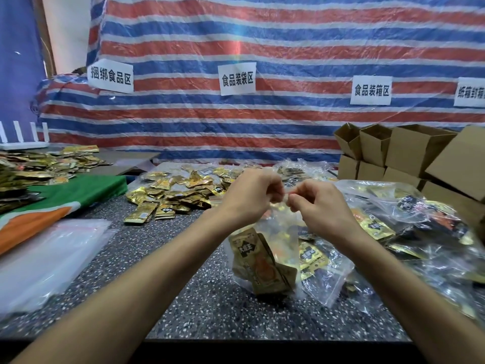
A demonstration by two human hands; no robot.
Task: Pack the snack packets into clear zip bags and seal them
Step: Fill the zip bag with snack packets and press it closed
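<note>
Centre frame: a clear zip bag [278,227] of gold snack packets [262,269] is pinched at its top by the left hand [252,195] and right hand [317,203] over a speckled table [210,298], backed by striped tarp [262,48]

One held zip bag [283,227], four paper signs [237,78], four white antennas [17,131], snack packets [162,203] beyond counting

Speckled table [210,306]: snack packets [168,195], zip bags [47,253]

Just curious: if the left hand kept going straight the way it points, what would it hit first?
Probably the right hand, which pinches the top of the same zip bag just beside the left hand; depth is hard to judge.
</note>
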